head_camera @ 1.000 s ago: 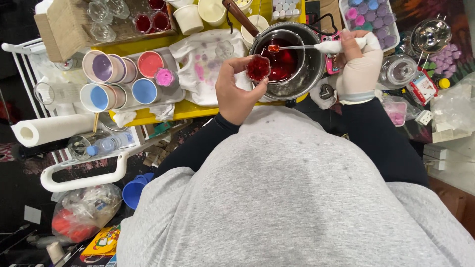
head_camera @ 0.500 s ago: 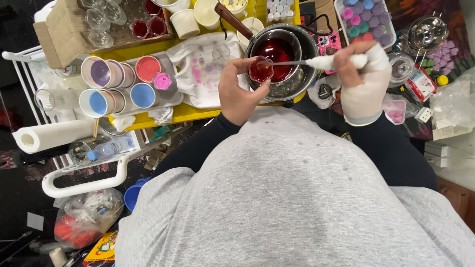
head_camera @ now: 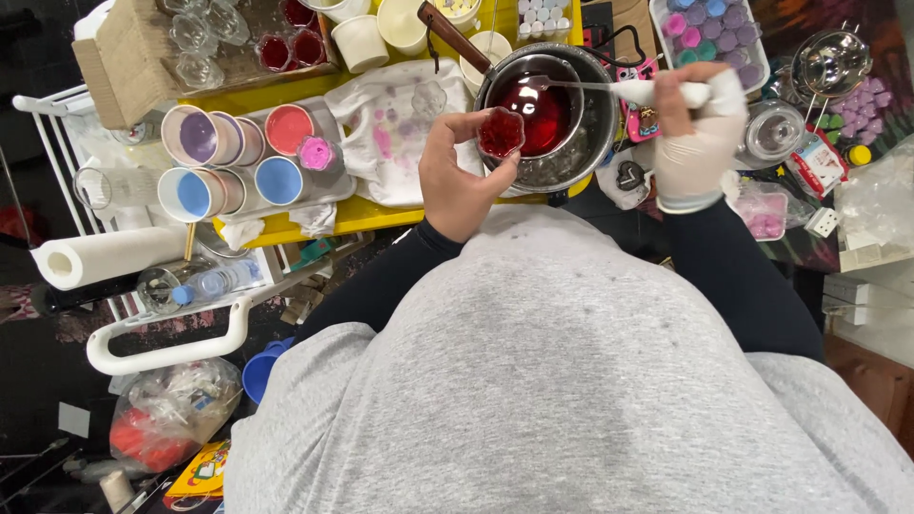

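Pinching a small faceted glass cup of red liquid (head_camera: 499, 131) between thumb and fingertips, the bare left hand (head_camera: 455, 176) holds it just beside the rim of a round steel pot (head_camera: 595, 119), at the near edge of the yellow table (head_camera: 352, 214). The right hand (head_camera: 693, 133), in a pale glove, is closed around the white-wrapped handle of a thin metal spoon (head_camera: 609, 87); the spoon's bowl reaches over a smaller pan of dark red liquid (head_camera: 535, 100) that sits inside the steel pot and has a brown wooden handle pointing away to the upper left.

Left of the cup lies a stained white cloth (head_camera: 395, 128), and beyond it a metal tray of paper cups (head_camera: 228, 157) with lilac, blue, coral and pink fillings. A brown cardboard box (head_camera: 129, 52) at the far left corner holds clear glass cups, two of them red. To the right, a clear plastic tray (head_camera: 709, 33) carries pastel round pieces (purple, pink, teal), and a small red-and-white carton (head_camera: 809, 164) lies near a glass jar lid (head_camera: 773, 133). A white paper towel roll (head_camera: 100, 257) rests on a rack at the left.
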